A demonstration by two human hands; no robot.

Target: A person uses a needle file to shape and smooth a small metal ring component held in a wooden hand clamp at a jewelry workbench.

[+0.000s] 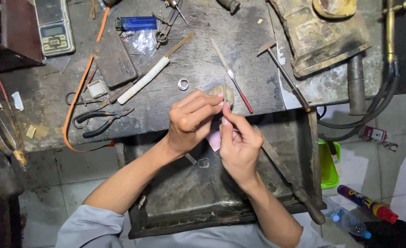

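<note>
- Left hand (191,120) and right hand (239,144) meet at frame centre, fingertips pinched together over the front edge of the dark scarred wooden bench (203,69).
- Both hands closed narrow on a small pink folded sheet, likely abrasive paper (214,139); only a corner shows below the left palm, the rest is hidden by fingers.
- A thin pale sliver sticks up between the fingertips; can't tell what it is, too small.
- Handling guess: the sheet looks thin, light and floppy, creases easily; best pinched at the folded edge with fingertips, as any tiny part inside could slip out.
- Small silver metal ring (183,84) lies on the bench just upper left of the left hand, not touched.
- Slim needle file with red handle (233,76) lies diagonally just above the hands, near the right fingertips.
- White-wrapped flat file (150,73) sits further left; black-handled pliers (103,120) at centre left.
- Blue lighter (136,23) and grey pocket scale (53,25) at upper left.
- Small hammer with dark handle (285,76) to the upper right of the hands.
- Dark metal tray (203,193) hangs under the bench beneath the wrists, a long file (288,174) resting on its right side.
</note>
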